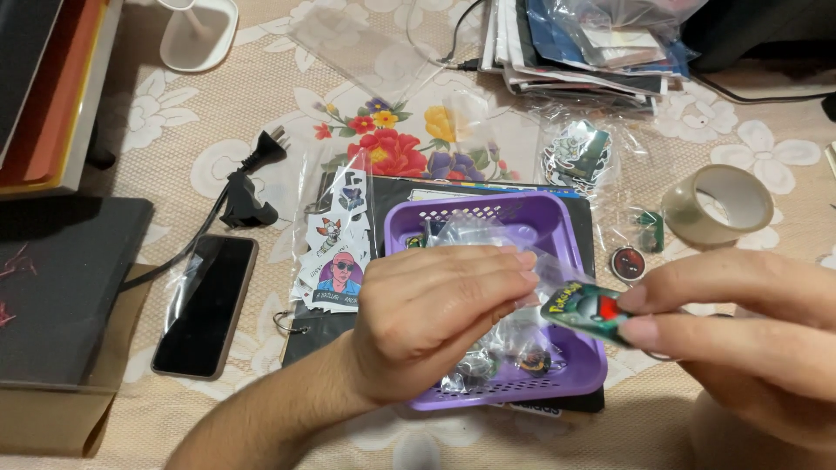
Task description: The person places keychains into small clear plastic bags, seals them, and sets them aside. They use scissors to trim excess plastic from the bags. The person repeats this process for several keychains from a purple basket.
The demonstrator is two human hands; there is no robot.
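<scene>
A: What sits in the purple basket (557, 228)?

B: Small clear packets, crumpled together, with dark round pieces in some of them near the front wall. The basket rests on a black folder (396, 204), which lies on the flowered cloth of the surface (174, 165).

A: And the hands?

B: The left hand (435, 313) hovers over the basket, fingers curled, pinching the edge of a clear plastic sleeve (544, 277). The right hand (749, 322) has thumb and forefinger closed on a green sticker (585, 309) with a red patch, held just above the basket's right wall, its near end meeting the sleeve.

A: Any other containers?

B: A clear bag of stickers (335, 248) lies against the basket's left side, and another bag of stickers (576, 152) lies behind it to the right. A roll of tape (718, 204) stands near the right edge.

A: Room to move?

B: Tight. A phone (206, 305) and a black plug (252, 178) lie to the left, a dark box (61, 287) beyond them, and a stack of packets (583, 43) at the back. Bare cloth shows mostly along the near edge.

A: What can't you make out?

B: The right hand is cut off by the frame, the left hand hides much of the basket's inside, and the sticker's far end is covered by fingers.
</scene>
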